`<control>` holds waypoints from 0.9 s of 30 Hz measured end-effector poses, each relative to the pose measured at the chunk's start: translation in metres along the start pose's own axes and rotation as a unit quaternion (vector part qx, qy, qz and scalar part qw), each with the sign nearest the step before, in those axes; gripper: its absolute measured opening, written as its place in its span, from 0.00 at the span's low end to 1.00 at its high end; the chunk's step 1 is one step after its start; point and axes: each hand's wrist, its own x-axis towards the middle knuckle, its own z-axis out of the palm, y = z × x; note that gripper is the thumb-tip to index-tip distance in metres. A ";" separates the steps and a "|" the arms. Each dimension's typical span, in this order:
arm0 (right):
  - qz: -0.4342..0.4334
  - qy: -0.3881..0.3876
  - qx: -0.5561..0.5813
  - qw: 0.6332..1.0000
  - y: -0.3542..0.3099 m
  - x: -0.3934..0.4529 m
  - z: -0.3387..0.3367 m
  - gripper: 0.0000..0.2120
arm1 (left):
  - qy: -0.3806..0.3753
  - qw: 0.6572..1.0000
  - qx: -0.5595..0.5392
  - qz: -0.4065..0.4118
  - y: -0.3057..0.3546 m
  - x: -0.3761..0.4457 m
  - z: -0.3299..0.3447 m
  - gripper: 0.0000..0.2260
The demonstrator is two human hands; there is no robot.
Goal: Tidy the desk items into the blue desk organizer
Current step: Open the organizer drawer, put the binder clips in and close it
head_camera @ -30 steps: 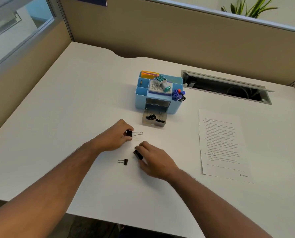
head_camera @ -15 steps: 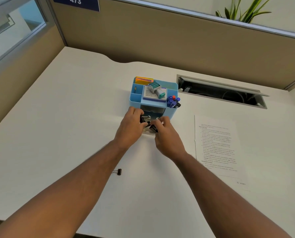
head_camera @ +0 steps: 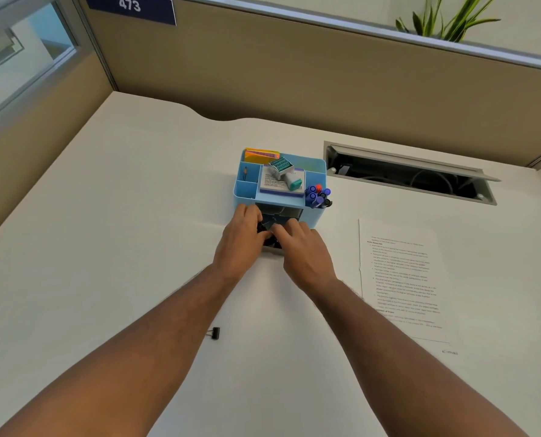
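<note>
The blue desk organizer (head_camera: 315, 167) stands mid-desk with its small clear drawer (head_camera: 273, 250) pulled out toward me. Both hands are over that drawer. My left hand (head_camera: 240, 238) has its fingers curled around a black binder clip (head_camera: 261, 228) at the drawer's left side. My right hand (head_camera: 303, 247) covers the drawer's right half with its fingertips down inside; what they hold is hidden. A small black binder clip (head_camera: 215, 333) lies loose on the desk near my left forearm.
The organizer's top holds orange sticky notes (head_camera: 259, 153), a teal stamp (head_camera: 287, 172) on a notepad, and several pens (head_camera: 318, 195). A printed sheet (head_camera: 401, 279) lies to the right. An open cable tray (head_camera: 411, 178) is behind it. Partition walls close the back and left.
Both hands carried binder clips from the near desk up to the drawer and now sit slightly deeper in it. The small clip stayed on the desk.
</note>
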 end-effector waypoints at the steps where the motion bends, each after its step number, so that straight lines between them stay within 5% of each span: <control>1: -0.002 0.008 -0.002 1.000 0.001 0.000 0.001 0.22 | 0.001 1.000 0.002 0.004 -0.001 0.001 0.000 0.13; 6: -0.071 0.033 0.000 0.997 -0.002 -0.007 0.006 0.11 | 0.068 0.995 0.050 0.051 -0.005 0.003 -0.006 0.12; 10: -0.096 -0.031 0.015 0.995 -0.008 -0.016 0.012 0.08 | 0.090 0.993 0.063 0.050 -0.005 0.011 -0.011 0.21; 20: 0.081 -0.145 0.064 0.984 -0.009 0.003 0.008 0.20 | 0.026 0.994 0.094 0.040 -0.017 0.020 -0.011 0.25; 24: 0.182 -0.189 0.144 0.954 -0.012 0.017 0.010 0.29 | 0.024 0.994 0.096 0.043 -0.017 0.020 -0.011 0.26; 27: 0.273 -0.141 0.302 0.902 -0.013 0.024 0.014 0.28 | 0.022 0.994 0.094 0.052 -0.018 0.020 -0.012 0.26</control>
